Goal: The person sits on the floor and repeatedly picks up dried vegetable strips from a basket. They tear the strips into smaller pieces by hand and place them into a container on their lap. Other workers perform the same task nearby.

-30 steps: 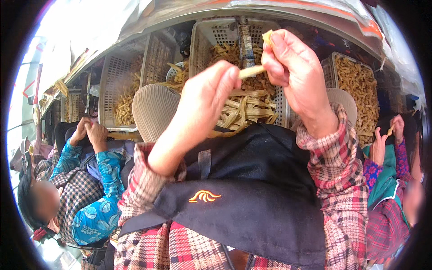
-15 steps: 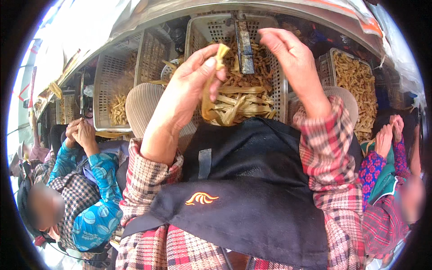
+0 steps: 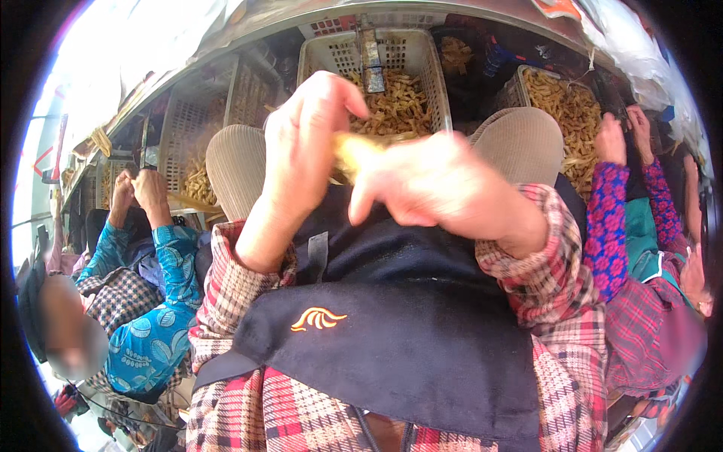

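In front of my lap, my left hand (image 3: 297,147) is closed on a limp, flat yellow strip (image 3: 354,156), blurred by motion. From the other side my right hand (image 3: 448,184) meets the same strip, its fingers curled round that end and smeared. The join between the strip and my right fingers is partly hidden. Just beyond both hands stands a pale perforated plastic basket (image 3: 443,94) with many short, knotted yellow-brown pieces (image 3: 403,102) in it. A narrow, worn bar (image 3: 371,64) reaches down over the basket's far part.
My knees (image 3: 239,162) flank the basket, and a black apron (image 3: 407,339) covers my lap. Another crate (image 3: 188,124) stands left, and a full basket of knotted pieces (image 3: 565,113) right. Co-workers' hands (image 3: 143,196) work at left and at right (image 3: 621,135). A ledge runs along the back.
My right hand has come down and left from above the basket to the strip. My left hand has moved slightly left. The basket sits further up in the view, and the long strips in it are now hidden.
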`<state>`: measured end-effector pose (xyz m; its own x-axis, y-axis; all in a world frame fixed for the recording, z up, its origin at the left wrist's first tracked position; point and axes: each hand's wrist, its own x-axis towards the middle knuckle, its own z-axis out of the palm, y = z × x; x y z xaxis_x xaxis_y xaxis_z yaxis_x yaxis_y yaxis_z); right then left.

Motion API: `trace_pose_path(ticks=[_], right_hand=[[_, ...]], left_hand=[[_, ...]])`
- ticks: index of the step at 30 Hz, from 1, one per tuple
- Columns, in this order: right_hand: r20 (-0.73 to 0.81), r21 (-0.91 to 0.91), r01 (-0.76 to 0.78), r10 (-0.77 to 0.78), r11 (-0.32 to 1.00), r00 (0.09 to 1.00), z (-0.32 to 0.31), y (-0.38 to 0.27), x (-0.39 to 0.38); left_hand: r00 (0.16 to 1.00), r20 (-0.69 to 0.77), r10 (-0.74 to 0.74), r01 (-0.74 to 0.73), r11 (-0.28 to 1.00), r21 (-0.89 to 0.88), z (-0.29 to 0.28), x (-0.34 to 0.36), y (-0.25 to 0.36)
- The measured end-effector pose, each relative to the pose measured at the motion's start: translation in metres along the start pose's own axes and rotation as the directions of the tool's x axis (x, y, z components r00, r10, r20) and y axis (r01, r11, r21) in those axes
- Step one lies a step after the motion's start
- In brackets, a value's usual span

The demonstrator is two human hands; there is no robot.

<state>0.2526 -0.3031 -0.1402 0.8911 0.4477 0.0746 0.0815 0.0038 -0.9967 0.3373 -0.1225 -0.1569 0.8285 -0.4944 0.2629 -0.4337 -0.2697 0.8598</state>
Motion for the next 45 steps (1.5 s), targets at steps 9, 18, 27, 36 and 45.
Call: trace_pose_path(ticks=[9, 18, 27, 36, 45], right_hand=[[-0.303, -0.810, 0.065, -0.511, 0.582, 0.804, -0.023, 0.013, -0.037], [-0.373, -0.850, -0.124, -0.419, 0.513, 0.828, -0.028, 0.007, -0.030], [-0.559, -0.406, -0.047, -0.207, 0.913, 0.803, -0.005, 0.027, 0.003], [-0.357, 0.824, 0.224, 0.169, 0.520, 0.919, -0.067, 0.063, 0.009], [-0.605, 0.160, 0.156, -0.028, 0.975, 0.796, -0.087, 0.102, 0.114]], left_hand=[[0.787, 0.446, -0.426, 0.594, 0.326, -0.736, 0.063, -0.027, 0.027], [0.968, 0.215, -0.129, 0.103, 0.986, 0.127, 0.054, -0.021, 0.047], [0.927, 0.224, -0.300, 0.355, 0.894, -0.272, 0.042, -0.020, 0.023], [0.847, 0.253, -0.468, 0.521, 0.631, -0.575, 0.006, -0.023, -0.051], [0.818, -0.106, -0.565, 0.455, 0.750, -0.481, 0.017, 0.075, -0.138]])
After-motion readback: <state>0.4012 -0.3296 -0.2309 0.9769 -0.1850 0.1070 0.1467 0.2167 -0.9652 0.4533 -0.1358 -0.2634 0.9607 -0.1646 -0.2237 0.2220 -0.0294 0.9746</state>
